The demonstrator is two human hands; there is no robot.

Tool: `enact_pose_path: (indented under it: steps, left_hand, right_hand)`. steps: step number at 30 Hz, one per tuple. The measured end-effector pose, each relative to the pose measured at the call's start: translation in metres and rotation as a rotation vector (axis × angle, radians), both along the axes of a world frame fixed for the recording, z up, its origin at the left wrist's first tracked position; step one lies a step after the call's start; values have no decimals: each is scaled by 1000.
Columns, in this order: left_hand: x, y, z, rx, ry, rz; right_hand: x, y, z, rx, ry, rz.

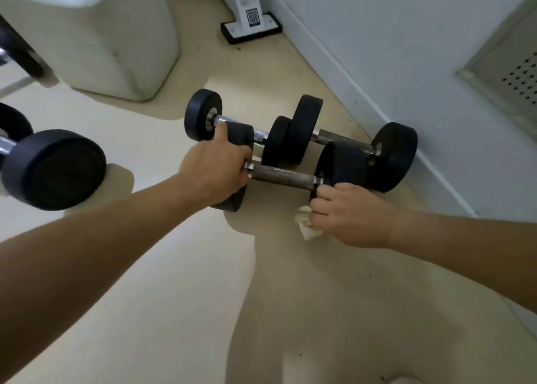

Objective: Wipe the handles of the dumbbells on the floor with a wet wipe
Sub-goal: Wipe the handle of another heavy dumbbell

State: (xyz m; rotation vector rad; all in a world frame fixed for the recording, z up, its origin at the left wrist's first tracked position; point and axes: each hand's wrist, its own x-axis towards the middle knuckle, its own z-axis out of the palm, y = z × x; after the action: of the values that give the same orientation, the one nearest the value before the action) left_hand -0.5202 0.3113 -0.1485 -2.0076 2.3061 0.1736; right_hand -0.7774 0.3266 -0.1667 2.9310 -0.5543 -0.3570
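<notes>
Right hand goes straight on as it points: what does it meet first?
Probably the near dumbbell's handle; the right hand, gripping the wet wipe, looks almost on it. Depth is unclear.

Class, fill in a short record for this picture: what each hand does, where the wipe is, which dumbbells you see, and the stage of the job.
left hand: grips the left weight of the nearest dumbbell
right hand: holds a crumpled wet wipe, fingers at the right end of the handle
other dumbbells: small dumbbell and larger dumbbell behind, by the wall; fourth dumbbell far left
stage: handle's middle bare, wipe not wrapped round it
</notes>
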Motion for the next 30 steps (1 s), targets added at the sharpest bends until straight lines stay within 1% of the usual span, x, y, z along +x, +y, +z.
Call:
enact_pose_path:
  steps: [3,6,7,9,13,14,16,18,20,22,24,26,27,28,30]
  left_hand:
    - [-1,29,6,52,-14,-4]
    - [-4,68,14,152,-121,-61]
    - [-5,79,17,174,-170,-101]
    - [-3,90,22,154,-208,-174]
    - [13,74,13,-16,-163,-309]
    - [16,68,7,16,-162,-310]
    - [18,65,-1,131,-141,-301]
    - [18,71,-6,145,-137,-323]
    - [19,79,-9,135,-135,-329]
    - [21,78,-13,133,-116,-319]
    - [22,74,-12,116,-92,-333]
    - [21,69,-11,120,-63,-324]
    - [21,65,-10,138,-50,-313]
    - [21,63,-7,158,-37,-304]
    - [21,57,-3,191,-15,-294]
  right_hand:
    - [-9,8,4,45,14,-8]
    - [-12,25,1,72,13,5]
    - [-11,32,-2,85,-4,8]
    - [-5,46,-6,118,-97,-46]
    - [38,42,-7,116,-358,-268]
    - [52,34,-9,122,-407,-338]
    - [79,24,-18,177,-507,-560]
    - [98,26,-34,239,-546,-757]
    - [108,38,-51,222,-581,-818]
    - [116,50,-59,185,-657,-865]
    - [125,58,-60,164,-736,-860]
    - [125,67,-57,168,-709,-854]
    - [117,66,-56,127,-685,-874]
    - [108,62,-56,83,-653,-934]
    - [90,53,-53,72,-595,-1133]
